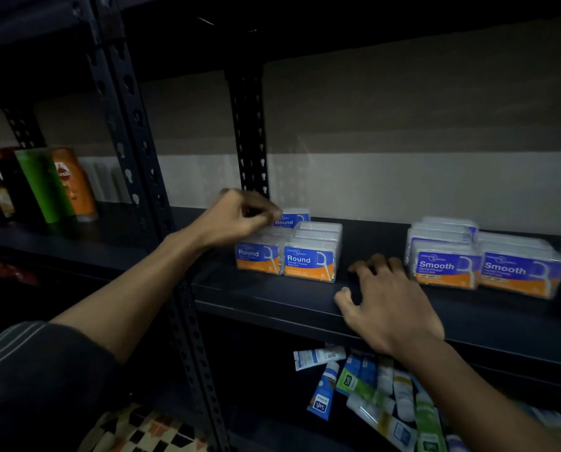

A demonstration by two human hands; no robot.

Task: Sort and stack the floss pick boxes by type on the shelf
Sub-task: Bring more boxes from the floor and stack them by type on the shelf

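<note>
Clear floss pick boxes with blue and orange labels stand on a dark shelf (272, 298). A group marked "Round" (310, 261) sits left of centre, in two rows. On top of that group rests one more Round box (292, 218), and my left hand (240, 216) pinches its left end. A group marked "Smooth" (487, 262) stands to the right, several boxes deep. My right hand (386, 301) lies flat on the shelf between the two groups, fingers spread, holding nothing, its fingertips close to the nearest Smooth box.
Black perforated uprights (249, 132) (142, 177) frame the shelf. Green and orange packages (57, 184) stand on the neighbouring shelf at left. Several tubes (370, 386) lie jumbled on the shelf below. A pale wall is behind.
</note>
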